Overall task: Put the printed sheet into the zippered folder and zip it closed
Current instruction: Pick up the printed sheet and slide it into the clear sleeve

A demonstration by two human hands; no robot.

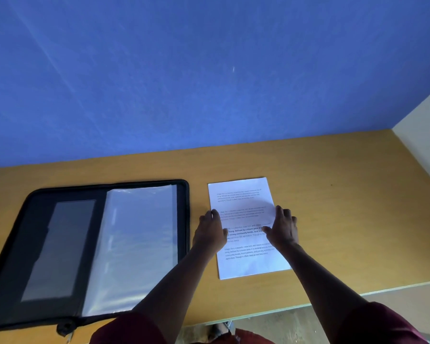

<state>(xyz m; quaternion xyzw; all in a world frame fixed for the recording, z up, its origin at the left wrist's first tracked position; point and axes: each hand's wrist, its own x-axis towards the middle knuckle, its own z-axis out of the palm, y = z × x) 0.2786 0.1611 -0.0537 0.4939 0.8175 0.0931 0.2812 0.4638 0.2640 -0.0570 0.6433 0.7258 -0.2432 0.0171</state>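
A white printed sheet point(243, 194) with several paragraphs of text lies flat on the wooden table point(333, 194), right of centre. My left hand point(210, 232) rests over the sheet's left edge with fingers pointing forward. My right hand point(283, 228) lies at the sheet's right edge, fingers spread and fairly straight. A black zippered folder point(25, 214) lies wide open to the left, showing a clear plastic sleeve point(139, 239) on its right half and a grey pocket panel point(60, 249) on its left half. Its zipper pull point(66, 328) hangs at the front edge.
A blue wall point(209, 70) rises behind the table and a pale side wall point(427, 135) closes the right. The table's front edge point(358, 294) runs just below the sheet. Floor and a foot show beneath it.
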